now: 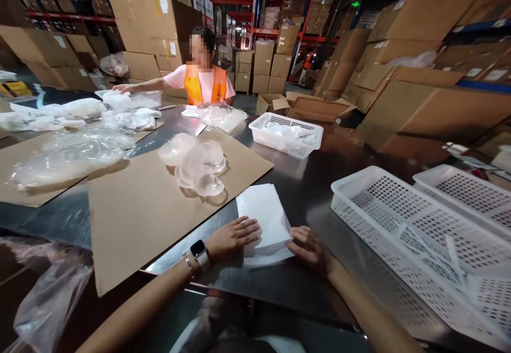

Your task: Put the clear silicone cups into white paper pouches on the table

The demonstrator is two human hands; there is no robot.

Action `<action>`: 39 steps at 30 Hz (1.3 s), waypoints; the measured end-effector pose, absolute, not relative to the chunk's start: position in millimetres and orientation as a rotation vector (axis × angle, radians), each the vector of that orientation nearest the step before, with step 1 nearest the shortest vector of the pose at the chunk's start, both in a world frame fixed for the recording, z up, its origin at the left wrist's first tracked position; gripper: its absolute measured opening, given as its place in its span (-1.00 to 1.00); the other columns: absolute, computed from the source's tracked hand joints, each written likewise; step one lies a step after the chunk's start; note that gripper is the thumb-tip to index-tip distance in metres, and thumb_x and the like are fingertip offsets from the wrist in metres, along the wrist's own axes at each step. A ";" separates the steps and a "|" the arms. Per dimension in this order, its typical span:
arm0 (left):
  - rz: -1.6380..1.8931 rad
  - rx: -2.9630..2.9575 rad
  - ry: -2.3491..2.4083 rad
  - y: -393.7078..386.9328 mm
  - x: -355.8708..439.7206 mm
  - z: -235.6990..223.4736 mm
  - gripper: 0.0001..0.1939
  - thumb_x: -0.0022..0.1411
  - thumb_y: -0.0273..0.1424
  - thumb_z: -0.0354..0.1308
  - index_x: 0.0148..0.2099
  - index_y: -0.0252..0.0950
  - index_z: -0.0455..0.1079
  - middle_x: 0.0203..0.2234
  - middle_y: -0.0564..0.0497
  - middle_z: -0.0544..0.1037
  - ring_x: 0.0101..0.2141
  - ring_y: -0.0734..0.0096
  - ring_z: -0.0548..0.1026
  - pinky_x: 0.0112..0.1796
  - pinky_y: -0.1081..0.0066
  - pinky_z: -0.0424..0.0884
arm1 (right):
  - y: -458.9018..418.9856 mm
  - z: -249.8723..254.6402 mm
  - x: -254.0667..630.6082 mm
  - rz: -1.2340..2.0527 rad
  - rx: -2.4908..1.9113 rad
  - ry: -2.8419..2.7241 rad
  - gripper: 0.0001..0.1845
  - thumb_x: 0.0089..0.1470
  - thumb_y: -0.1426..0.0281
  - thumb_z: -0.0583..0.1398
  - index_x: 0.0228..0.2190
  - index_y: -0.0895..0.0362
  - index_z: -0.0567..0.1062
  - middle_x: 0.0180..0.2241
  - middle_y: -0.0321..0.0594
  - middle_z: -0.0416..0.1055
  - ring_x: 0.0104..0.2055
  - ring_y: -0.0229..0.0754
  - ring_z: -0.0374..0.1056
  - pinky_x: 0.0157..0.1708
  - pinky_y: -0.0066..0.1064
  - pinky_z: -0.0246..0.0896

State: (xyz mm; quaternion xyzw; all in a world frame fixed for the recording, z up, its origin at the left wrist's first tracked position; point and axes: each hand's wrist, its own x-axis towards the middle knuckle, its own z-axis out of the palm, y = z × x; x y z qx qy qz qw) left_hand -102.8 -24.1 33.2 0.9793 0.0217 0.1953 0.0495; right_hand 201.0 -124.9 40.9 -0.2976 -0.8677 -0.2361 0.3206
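A small stack of white paper sheets [265, 214] lies on the dark metal table in front of me; some edges sit unevenly. My left hand [233, 236] rests flat on its left side, fingers stretched out over the top sheet. At the right edge, my right hand [309, 246] has its fingers curled in, with the thumb and fingertips gripping the paper. Beyond my left hand, several clear, rounded, cup-like pieces [195, 164] sit in a loose cluster on a cardboard sheet [136, 220].
White perforated baskets stand at right: a large one [383, 204] holding white strips, and another [451, 177] behind. A smaller basket [285, 129] holds white packets. Clear plastic bags [80, 150] lie at left. Across the table sits a person in an orange vest [205, 84].
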 end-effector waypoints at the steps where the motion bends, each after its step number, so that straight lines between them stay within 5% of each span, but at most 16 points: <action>1: 0.567 2.947 0.070 -19.8 -101.8 38.2 -0.44 0.21 -0.50 0.00 0.27 -0.37 0.15 0.25 -0.14 0.20 0.27 0.21 0.07 0.27 0.08 -0.01 | -124.8 41.8 199.2 -0.641 -0.763 -2.291 -0.79 0.18 0.56 0.11 -0.18 0.11 0.46 -0.20 -0.17 0.42 -0.01 -0.15 0.33 -0.07 -0.23 0.34; 5: 0.474 2.880 0.234 8.3 -74.5 64.7 -0.39 0.16 -0.50 -0.02 0.29 -0.35 0.15 0.26 -0.18 0.16 0.27 0.22 0.07 0.24 0.13 0.04 | -124.8 42.5 191.5 -0.750 -0.772 -2.268 -0.86 0.11 0.56 0.20 -0.29 0.12 0.49 -0.16 -0.13 0.46 0.06 -0.09 0.29 -0.03 -0.18 0.30; 10: 0.330 3.005 0.404 31.8 -16.6 62.4 -0.52 0.38 -0.23 -0.10 0.30 -0.15 0.15 0.27 -0.10 0.14 0.27 0.01 0.06 0.17 -0.11 0.05 | -132.4 38.7 180.5 -0.936 -0.994 -2.257 -0.84 0.16 0.54 0.16 -0.43 0.11 0.47 -0.09 -0.15 0.49 0.08 -0.11 0.28 0.10 -0.14 0.17; 17: 0.421 3.063 0.520 21.9 -8.6 38.7 -0.49 0.39 -0.14 -0.12 0.32 -0.14 0.09 0.29 -0.06 0.12 0.28 0.06 0.03 0.21 -0.10 -0.11 | -173.9 38.2 171.4 -1.046 -1.304 -2.284 -0.63 0.13 0.69 0.03 -0.23 0.09 0.50 -0.09 -0.15 0.50 0.10 -0.13 0.31 0.23 -0.09 -0.01; 22: 0.441 3.050 0.417 14.5 -46.8 64.1 -0.47 0.37 -0.35 -0.12 0.35 -0.28 0.01 0.31 -0.15 0.04 0.30 0.15 -0.05 0.24 -0.03 -0.14 | -169.7 44.5 204.0 -0.794 -1.073 -2.209 -0.79 0.16 0.52 0.14 -0.16 0.08 0.45 -0.26 -0.19 0.53 -0.05 -0.14 0.41 0.05 -0.15 0.23; 27: 0.347 3.074 0.022 4.5 -87.7 56.7 -0.28 0.14 -0.52 0.01 0.35 -0.32 0.00 0.29 -0.13 0.09 0.30 0.19 -0.04 0.27 0.03 -0.13 | -138.6 49.4 215.9 -0.791 -0.906 -2.438 -0.71 0.23 0.57 0.02 -0.08 0.20 0.44 -0.11 -0.12 0.50 0.05 -0.13 0.34 0.04 -0.18 0.25; 39: 0.474 3.064 -0.114 -16.2 -98.2 36.4 -0.56 0.38 -0.47 -0.08 0.27 -0.34 0.17 0.22 -0.15 0.24 0.28 0.25 0.05 0.26 0.11 0.05 | -124.1 47.8 194.4 -0.798 -0.663 -2.652 -0.61 0.27 0.58 -0.08 -0.04 0.29 0.46 0.06 -0.05 0.38 0.17 -0.06 0.23 0.06 -0.20 0.33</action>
